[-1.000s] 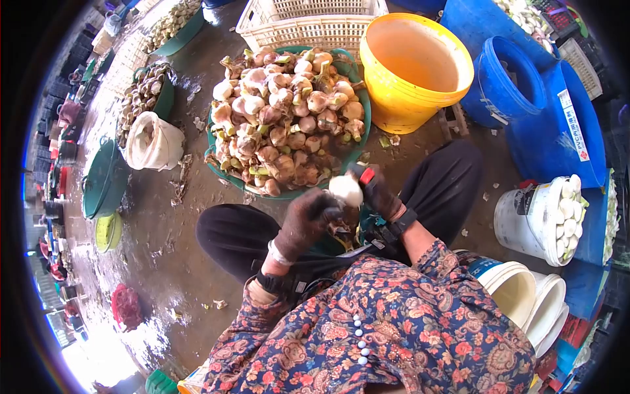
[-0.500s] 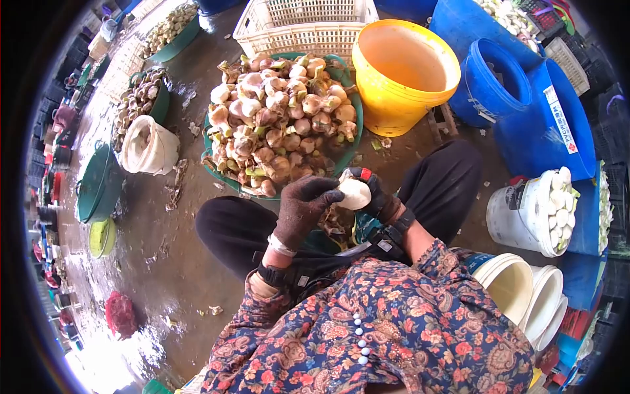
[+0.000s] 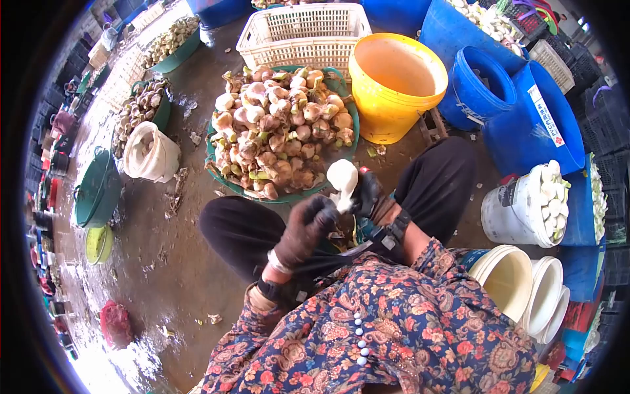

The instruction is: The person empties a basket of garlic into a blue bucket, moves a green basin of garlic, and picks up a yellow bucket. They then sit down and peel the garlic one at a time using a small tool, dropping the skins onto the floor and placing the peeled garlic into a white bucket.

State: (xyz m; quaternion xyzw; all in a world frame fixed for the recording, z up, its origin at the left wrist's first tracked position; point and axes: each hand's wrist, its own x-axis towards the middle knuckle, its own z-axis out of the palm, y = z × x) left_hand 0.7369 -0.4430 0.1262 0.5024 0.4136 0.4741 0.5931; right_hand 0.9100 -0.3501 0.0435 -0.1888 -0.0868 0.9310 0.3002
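Observation:
A white, mostly bare garlic bulb (image 3: 342,176) is held up over my lap, its round end upward and its stem pointing down. My right hand (image 3: 373,199), in a dark glove with a red patch near the fingertips, is closed on the bulb's side and stem. Beside the stem, lower left, is my left hand (image 3: 306,226) in a brown glove; its fingers look curled but are smeared by motion. Just ahead, unpeeled garlic bulbs (image 3: 275,134) with brownish-purple skins fill a wide green basin (image 3: 355,134).
A yellow bucket (image 3: 387,118) and cream crate (image 3: 302,49) stand beyond the basin. To the right are blue tubs (image 3: 525,125), a white bucket (image 3: 508,213) of peeled garlic, and nested pails (image 3: 489,269). A white pail (image 3: 157,161) and green tub (image 3: 97,190) stand left on the wet floor.
The garlic bulb has turned from lying sideways between both hands to standing round end up. My left hand has moved down and away from the bulb's body. The view has shifted slightly.

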